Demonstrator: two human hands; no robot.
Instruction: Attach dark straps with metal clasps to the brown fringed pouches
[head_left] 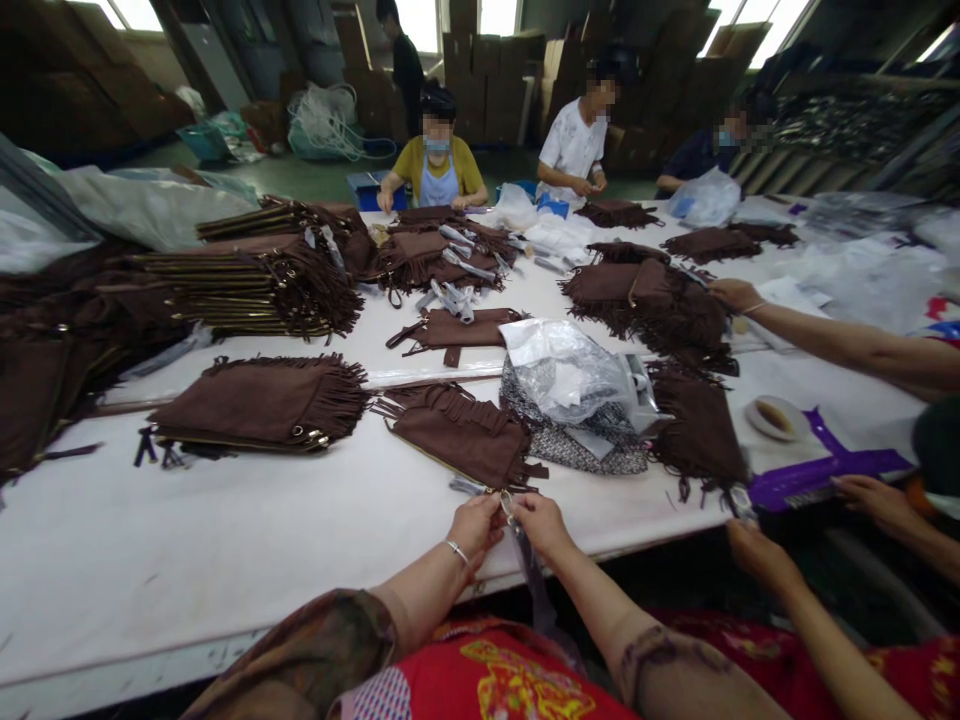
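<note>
Near the table's front edge, my left hand (478,530) pinches the ring end of a brown fringed bag (465,430). Right beside it my right hand (541,525) is closed on a metal clasp (508,503); a grey strap (534,580) hangs from it below the table edge. The bag lies tilted on the white table, its zipper side toward me. A stack of brown bags (255,400) is to its left, and a clear plastic bag (570,370) rests on speckled cloth (600,450) to its right.
Piled bags (247,280) fill the back left. At right are more fringed bags (697,425), a tape roll (776,418) and a purple strip (832,465). A co-worker's hands (765,555) work close on my right. Several people sit or stand across the white table (187,540).
</note>
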